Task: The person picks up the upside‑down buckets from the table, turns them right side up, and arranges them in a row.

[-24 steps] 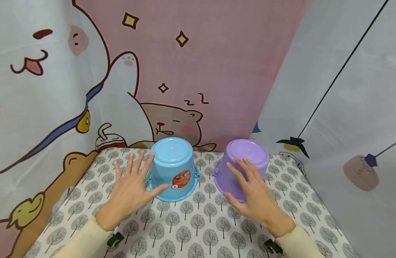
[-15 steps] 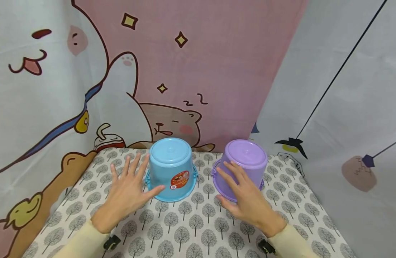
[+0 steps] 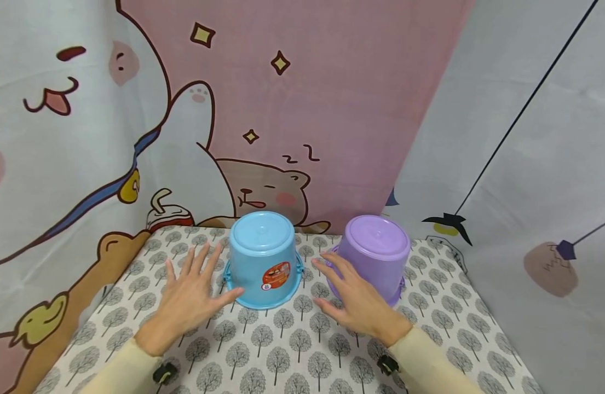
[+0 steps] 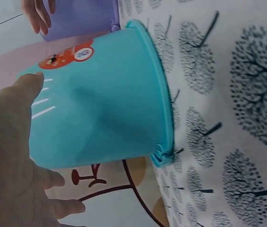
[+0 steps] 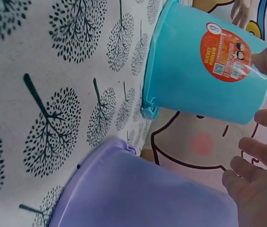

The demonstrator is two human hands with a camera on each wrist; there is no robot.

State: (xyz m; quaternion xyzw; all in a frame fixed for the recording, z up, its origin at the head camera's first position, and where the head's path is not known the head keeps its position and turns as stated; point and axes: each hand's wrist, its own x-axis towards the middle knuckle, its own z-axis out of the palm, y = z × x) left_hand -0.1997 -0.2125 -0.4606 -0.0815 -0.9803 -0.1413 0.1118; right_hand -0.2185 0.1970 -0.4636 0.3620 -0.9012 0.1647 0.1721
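Two buckets stand upside down on the tree-print cloth. The blue bucket (image 3: pixel 263 268), with a red label on its side, is in the middle of the head view; the purple bucket (image 3: pixel 381 262) is to its right. My left hand (image 3: pixel 186 295) hovers at the left front of the blue bucket, fingers spread, holding nothing. My right hand (image 3: pixel 358 298) is over the near left side of the purple bucket, fingers spread and hiding part of its rim. In the right wrist view the fingers (image 5: pixel 261 153) point toward the gap between the buckets, and the hand holds nothing.
The table's tree-print cloth (image 3: pixel 277 355) spreads in front of the buckets. Behind it hangs a pink and white cartoon curtain (image 3: pixel 341 109), meeting the table's far edge close behind both buckets. Grey-white fabric (image 3: pixel 529 191) hangs along the right.
My right hand has moved left, from in front of the purple bucket toward the gap between the buckets. My left hand has drifted slightly left and down. Both buckets have stayed in place.
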